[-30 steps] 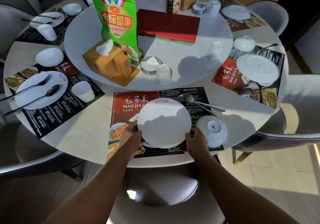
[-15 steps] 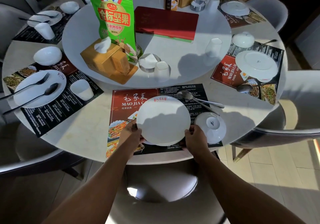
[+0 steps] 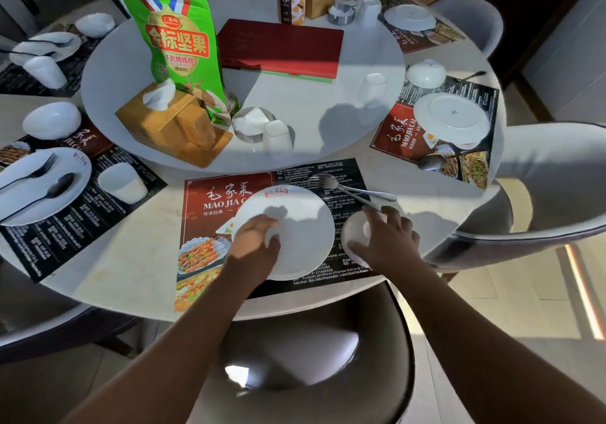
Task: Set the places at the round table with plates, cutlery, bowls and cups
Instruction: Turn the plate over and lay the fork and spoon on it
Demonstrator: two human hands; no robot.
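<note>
The small white porcelain bowl (image 3: 356, 230) sits upturned just right of the round white ceramic plate (image 3: 305, 226) on the red-and-black placemat (image 3: 210, 200); the right hand (image 3: 390, 243) curls round its rim; the left hand (image 3: 255, 243) lies flat on the plate; light, glazed and brittle, I'd judge; take it by the rim.

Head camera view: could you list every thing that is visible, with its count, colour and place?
table: one, pale, round
turntable: one, white, centre
placemats: at least five, red-black, table edge
plates: at least six, white, on placemats
bowls: five seen, white, beside plates
cups: at least five, white, two on turntable
cutlery: two silver pieces, near placemat
snack bag: one, green, turntable
tissue box: one, wooden, turntable
menu folder: one, red, turntable
left hand: on near plate
right hand: fingers round near bowl
</note>
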